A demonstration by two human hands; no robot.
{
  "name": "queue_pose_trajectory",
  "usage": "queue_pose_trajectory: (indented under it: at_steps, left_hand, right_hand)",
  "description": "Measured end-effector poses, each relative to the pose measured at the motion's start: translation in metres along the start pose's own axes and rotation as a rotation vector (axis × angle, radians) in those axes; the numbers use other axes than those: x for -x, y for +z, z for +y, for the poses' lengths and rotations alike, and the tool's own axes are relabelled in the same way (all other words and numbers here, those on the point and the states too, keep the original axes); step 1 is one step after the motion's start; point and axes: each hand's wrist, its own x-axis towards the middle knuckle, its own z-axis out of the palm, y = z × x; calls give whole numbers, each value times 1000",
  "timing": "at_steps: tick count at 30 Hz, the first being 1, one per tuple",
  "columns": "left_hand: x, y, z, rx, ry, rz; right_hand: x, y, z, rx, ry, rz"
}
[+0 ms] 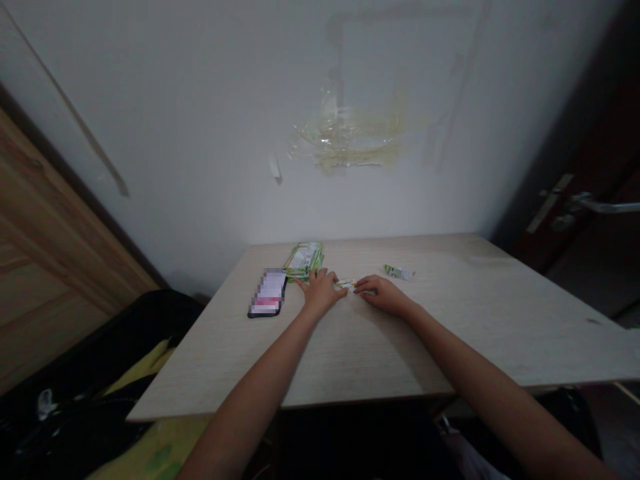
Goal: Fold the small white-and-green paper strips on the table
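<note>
A narrow, folded-looking white and green packet (pixel 349 284) lies on the table between my two hands. At its left end, my left hand (pixel 321 289) grips it between thumb and index finger, with the other fingers spread toward the stack. My right hand (pixel 383 293) has its bent fingertips closed on the packet's right end. Just beyond my left hand is a stack of flat green and white packets (pixel 305 257). Another slim, folded-looking green and white packet (pixel 399 272) rests behind my right hand. The print on all of them is too small to read.
A phone (pixel 267 293) with a lit, blurred screen lies left of my left hand. The pale wooden table (pixel 475 320) meets a wall (pixel 210 133) with peeling tape (pixel 345 140). A dark door with a handle (pixel 607 205) stands at right, wooden panelling (pixel 60 220) at left.
</note>
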Motion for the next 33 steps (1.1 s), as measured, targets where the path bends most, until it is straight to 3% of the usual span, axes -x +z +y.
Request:
queue_pose_trajectory:
  at_steps: [14,26,33]
  left_hand:
    - [7,2,8,-59,-3,-36]
    - [8,2,7,1,82,-55]
    - [7,1,4,-47,101,-67]
  right_hand:
    - [-1,0,-2,0,70,23]
    - [1,-2,0,83,89,110]
    - [0,-6,-4,84,63,42]
